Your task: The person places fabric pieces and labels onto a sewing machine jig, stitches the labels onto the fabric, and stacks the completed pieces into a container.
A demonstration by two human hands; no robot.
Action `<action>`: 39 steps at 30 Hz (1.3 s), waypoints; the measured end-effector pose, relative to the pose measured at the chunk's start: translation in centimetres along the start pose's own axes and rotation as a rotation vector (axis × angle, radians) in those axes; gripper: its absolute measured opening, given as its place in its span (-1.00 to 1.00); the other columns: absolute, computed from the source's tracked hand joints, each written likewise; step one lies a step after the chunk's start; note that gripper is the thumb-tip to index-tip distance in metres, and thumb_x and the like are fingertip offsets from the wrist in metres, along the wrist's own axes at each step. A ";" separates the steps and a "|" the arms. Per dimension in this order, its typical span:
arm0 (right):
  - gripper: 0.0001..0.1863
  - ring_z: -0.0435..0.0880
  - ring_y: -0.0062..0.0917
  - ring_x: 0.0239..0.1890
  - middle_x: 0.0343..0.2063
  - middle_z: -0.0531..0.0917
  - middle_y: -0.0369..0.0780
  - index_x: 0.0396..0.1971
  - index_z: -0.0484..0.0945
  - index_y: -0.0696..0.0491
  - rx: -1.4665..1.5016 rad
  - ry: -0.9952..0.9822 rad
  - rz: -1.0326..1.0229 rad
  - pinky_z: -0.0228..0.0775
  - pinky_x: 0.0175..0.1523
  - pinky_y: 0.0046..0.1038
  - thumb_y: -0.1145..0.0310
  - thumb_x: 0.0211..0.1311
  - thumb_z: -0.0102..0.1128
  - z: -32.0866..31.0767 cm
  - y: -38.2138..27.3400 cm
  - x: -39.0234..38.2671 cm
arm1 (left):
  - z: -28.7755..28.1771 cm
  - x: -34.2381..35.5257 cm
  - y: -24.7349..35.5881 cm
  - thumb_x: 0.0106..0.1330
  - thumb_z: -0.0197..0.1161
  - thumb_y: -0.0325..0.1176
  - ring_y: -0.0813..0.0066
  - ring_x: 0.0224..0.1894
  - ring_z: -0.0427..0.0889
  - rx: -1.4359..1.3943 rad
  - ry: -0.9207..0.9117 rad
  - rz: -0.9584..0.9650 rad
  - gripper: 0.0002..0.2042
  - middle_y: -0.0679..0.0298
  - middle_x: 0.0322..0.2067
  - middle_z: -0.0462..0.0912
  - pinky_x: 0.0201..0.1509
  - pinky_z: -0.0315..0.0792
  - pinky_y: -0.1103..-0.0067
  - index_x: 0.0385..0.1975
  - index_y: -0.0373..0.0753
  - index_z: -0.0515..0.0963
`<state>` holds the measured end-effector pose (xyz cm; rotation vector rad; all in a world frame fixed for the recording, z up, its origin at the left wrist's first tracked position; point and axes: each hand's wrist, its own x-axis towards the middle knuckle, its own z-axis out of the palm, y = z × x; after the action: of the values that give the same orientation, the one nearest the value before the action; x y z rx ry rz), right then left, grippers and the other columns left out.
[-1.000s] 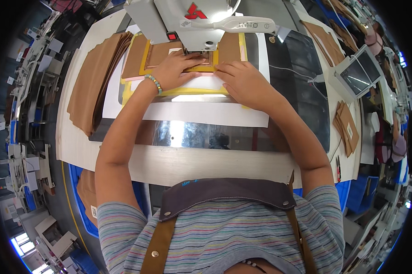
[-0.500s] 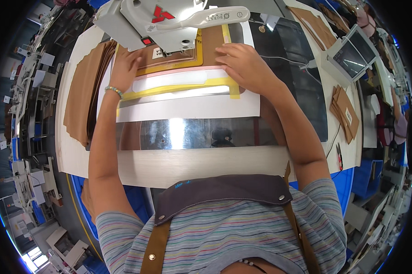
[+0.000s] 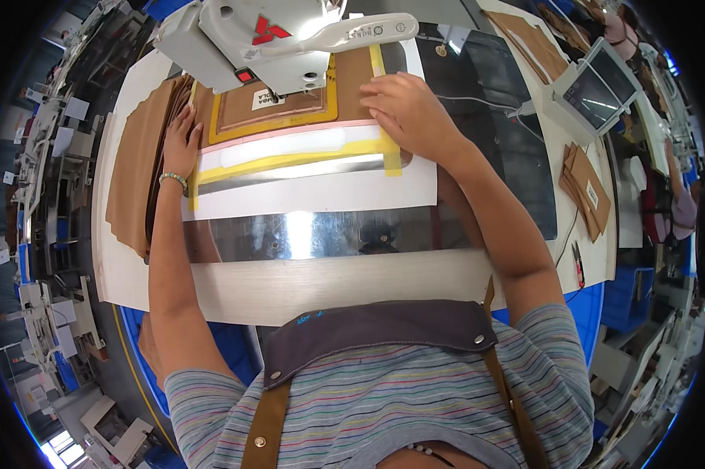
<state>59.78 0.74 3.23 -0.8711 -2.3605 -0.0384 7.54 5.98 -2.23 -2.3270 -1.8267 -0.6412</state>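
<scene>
— Since half a second ago, what has moved?

— Both hands have slid apart along the yellow-edged template, which now lies nearer the person, with more of its pale pink band showing below the sewing machine head.

— Where is the left hand?

— Left hand rests flat, fingers together and extended, on the template's left edge, just below and left of the machine head. It presses down and grips nothing. A beaded bracelet circles that wrist.

— And the right hand?

— Right hand lies palm down, fingers slightly spread, on the template's right end, just right of the machine head, over a strip of yellow tape. It too presses rather than clasps.

— What does the template hold?

— Brown fabric sits framed inside it, directly under the machine head.

— What surrounds it?

— A stack of brown cut pieces lies left of the machine head, touching the left hand's outer side. A shiny metal plate runs below the template, toward the person. A small screen stands well right of the machine head, with more brown pieces beneath it.
</scene>
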 end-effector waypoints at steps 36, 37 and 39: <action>-0.78 0.71 -0.23 -0.10 -0.19 0.70 -0.17 -0.20 0.74 0.14 0.075 -0.266 -0.033 0.59 -0.01 -0.20 0.43 0.14 0.40 -2.3 -5.9 0.9 | 8.3 8.0 18.7 0.14 0.39 -0.34 -0.07 0.04 0.66 0.202 0.372 0.044 -0.76 0.05 -0.05 0.73 0.10 0.51 0.09 -0.17 -0.14 0.72; -0.78 0.71 -0.23 -0.10 -0.19 0.70 -0.17 -0.20 0.74 0.14 0.077 -0.271 -0.028 0.59 -0.01 -0.20 0.43 0.14 0.40 -2.2 -5.8 0.9 | 8.5 8.6 18.7 0.18 0.37 -0.34 -0.09 0.02 0.68 -0.052 0.346 -0.118 -0.77 0.02 -0.05 0.74 0.09 0.54 0.11 -0.16 -0.15 0.72; -0.82 0.71 -0.24 -0.14 -0.22 0.70 -0.18 -0.25 0.74 0.12 0.057 -0.244 -0.031 0.59 -0.06 -0.20 0.44 0.13 0.39 -2.1 -5.7 0.9 | 9.0 9.3 18.7 0.22 0.35 -0.34 -0.10 0.00 0.70 -0.307 0.312 -0.281 -0.79 -0.01 -0.06 0.75 0.09 0.57 0.13 -0.16 -0.17 0.72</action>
<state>56.99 -3.67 6.39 -0.8532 -2.5875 0.1297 29.31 12.41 -3.59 -1.9883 -2.0322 -1.3241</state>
